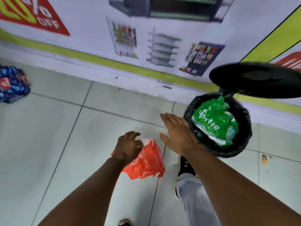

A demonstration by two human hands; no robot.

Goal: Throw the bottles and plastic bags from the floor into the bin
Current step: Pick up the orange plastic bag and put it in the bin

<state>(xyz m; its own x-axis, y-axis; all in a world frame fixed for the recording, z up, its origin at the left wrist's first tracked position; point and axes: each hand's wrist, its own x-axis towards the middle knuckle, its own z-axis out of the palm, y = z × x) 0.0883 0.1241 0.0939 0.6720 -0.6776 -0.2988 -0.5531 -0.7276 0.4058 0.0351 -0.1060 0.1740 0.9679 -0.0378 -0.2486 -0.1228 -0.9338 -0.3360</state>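
One red plastic bag (pixel 146 162) hangs from the left hand (pixel 128 147), whose fingers are pinched shut on its crumpled top; whether its lower end touches the floor (pixel 48 136) cannot be told. The right hand (pixel 175 132) is spread flat and empty, fingers wide, palm down, between the red bag and the bin (pixel 244 141).

The bin stands by the wall, its black lid (pixel 254 79) tipped up, and its mouth lies to the right of the held bag and a little farther from the person. A green plastic bag (pixel 215 121) already sits inside, leaving room along the near rim. The right hand is the nearer to the rim, almost touching it, yet the load is in the left, so the carry probably goes rightward across the body, past the open right hand. A shoe (pixel 185 167) rests at the bin's base, likely on its pedal.

Well apart, at the far left edge of the floor, a blue plastic bag (pixel 13 84) lies crumpled, not yet picked up.
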